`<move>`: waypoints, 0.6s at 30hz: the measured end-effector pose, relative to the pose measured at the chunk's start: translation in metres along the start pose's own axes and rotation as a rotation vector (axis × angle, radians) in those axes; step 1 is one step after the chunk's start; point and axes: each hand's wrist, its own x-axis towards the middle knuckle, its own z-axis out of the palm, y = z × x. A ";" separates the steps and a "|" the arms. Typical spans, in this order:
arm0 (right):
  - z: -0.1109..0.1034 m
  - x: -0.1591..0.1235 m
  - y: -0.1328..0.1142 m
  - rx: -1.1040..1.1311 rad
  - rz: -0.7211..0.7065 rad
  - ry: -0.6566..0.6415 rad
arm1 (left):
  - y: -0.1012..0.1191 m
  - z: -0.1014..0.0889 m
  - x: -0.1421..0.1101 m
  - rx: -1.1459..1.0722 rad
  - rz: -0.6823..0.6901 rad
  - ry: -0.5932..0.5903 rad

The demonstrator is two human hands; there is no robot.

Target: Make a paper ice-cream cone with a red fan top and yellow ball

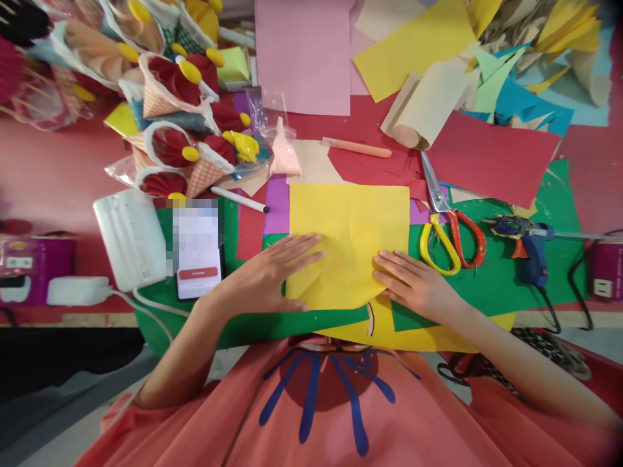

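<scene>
A yellow sheet (350,240), paper or felt, lies in front of me with a slight crease down its middle. My left hand (280,272) rests on its left side, fingers stretched and spread. On the lower right edge lies my right hand (413,282), its fingers extended flat. Under the sheet are a green sheet (302,324) and another yellow piece (438,334) by the near edge. Scissors (445,220) with one yellow and one red handle lie just beyond my right hand. Left of my left hand sits a phone (197,253).
A blue glue gun (533,250) lies right, its cord hanging over the edge. A white power bank (129,240) with a cable stands left. Cone-shaped crafts (180,91) crowd the back left. Behind the sheet are a pen (241,199), an orange marker (357,148) and a cardboard roll (428,104).
</scene>
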 end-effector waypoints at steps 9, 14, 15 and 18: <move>-0.020 0.010 0.003 0.214 0.234 0.040 | 0.001 -0.012 -0.007 -0.185 0.003 -0.070; -0.024 0.012 0.001 0.349 0.398 0.049 | -0.002 -0.013 -0.010 -0.190 -0.004 -0.040; -0.025 0.011 0.002 0.364 0.411 0.033 | -0.003 -0.011 -0.010 -0.185 -0.014 -0.006; -0.032 0.010 0.007 0.400 0.369 -0.078 | -0.006 -0.004 -0.005 -0.215 -0.044 0.130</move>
